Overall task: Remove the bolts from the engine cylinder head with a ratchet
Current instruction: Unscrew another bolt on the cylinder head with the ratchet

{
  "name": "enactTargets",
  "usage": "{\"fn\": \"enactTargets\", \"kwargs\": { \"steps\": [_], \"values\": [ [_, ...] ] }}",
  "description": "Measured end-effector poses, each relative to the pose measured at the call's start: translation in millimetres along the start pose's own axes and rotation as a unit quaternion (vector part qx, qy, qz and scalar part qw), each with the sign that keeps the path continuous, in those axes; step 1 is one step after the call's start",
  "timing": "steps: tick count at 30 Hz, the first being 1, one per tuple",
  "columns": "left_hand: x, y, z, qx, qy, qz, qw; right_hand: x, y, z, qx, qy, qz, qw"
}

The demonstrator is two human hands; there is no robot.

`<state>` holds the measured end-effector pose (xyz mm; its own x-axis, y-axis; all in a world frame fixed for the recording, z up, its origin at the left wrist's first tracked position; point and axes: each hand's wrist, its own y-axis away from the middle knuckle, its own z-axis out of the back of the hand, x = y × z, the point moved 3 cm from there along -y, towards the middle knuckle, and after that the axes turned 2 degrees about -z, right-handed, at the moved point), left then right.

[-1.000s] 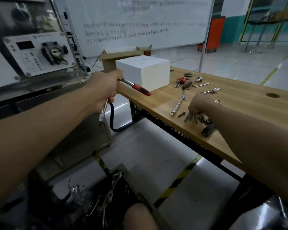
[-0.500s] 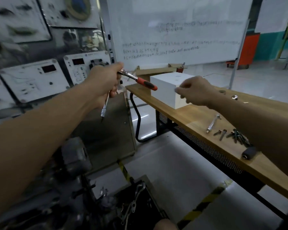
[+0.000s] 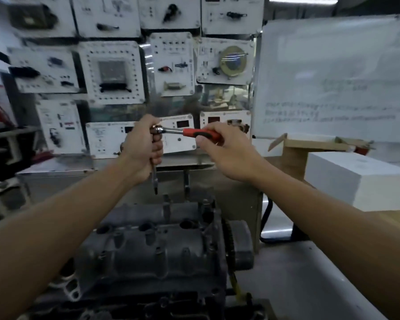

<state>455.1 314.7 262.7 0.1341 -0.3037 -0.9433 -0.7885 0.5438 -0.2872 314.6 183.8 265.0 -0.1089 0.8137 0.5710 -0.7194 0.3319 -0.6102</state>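
A dark grey engine cylinder head (image 3: 153,250) fills the lower middle of the head view. Above it I hold a ratchet (image 3: 189,133) with a red and black handle and a chrome head. My left hand (image 3: 143,146) is wrapped around the long extension bar (image 3: 154,179), which hangs down with its tip in the air above the head's far edge. My right hand (image 3: 226,153) grips the red handle from the right. The bolts are small and blurred on the head's top.
A wall of white instrument panels (image 3: 116,72) stands behind the engine. A whiteboard (image 3: 333,77) is at the right, with a white box (image 3: 356,181) and a cardboard box (image 3: 310,146) on the wooden bench below it.
My view swung left from the bench to the engine. My right hand left the bench and took the ratchet handle. My left hand brought the ratchet over the cylinder head.
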Motion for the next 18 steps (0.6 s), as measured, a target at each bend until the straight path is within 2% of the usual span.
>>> {"fn": "enactTargets", "kwargs": {
  "steps": [5, 11, 18],
  "values": [
    [21, -12, 12, -0.004, 0.03, 0.021, 0.999, 1, -3, -19, -0.021, 0.0, -0.006, 1.0],
    [17, -27, -9, 0.055, 0.021, 0.027, 0.998, 4, 1, -10, -0.135, -0.126, 0.055, 0.981],
    [38, -38, -16, 0.067, -0.028, 0.042, 0.996, -12, 14, -39, -0.184, -0.238, 0.007, 0.954]
  ]
}}
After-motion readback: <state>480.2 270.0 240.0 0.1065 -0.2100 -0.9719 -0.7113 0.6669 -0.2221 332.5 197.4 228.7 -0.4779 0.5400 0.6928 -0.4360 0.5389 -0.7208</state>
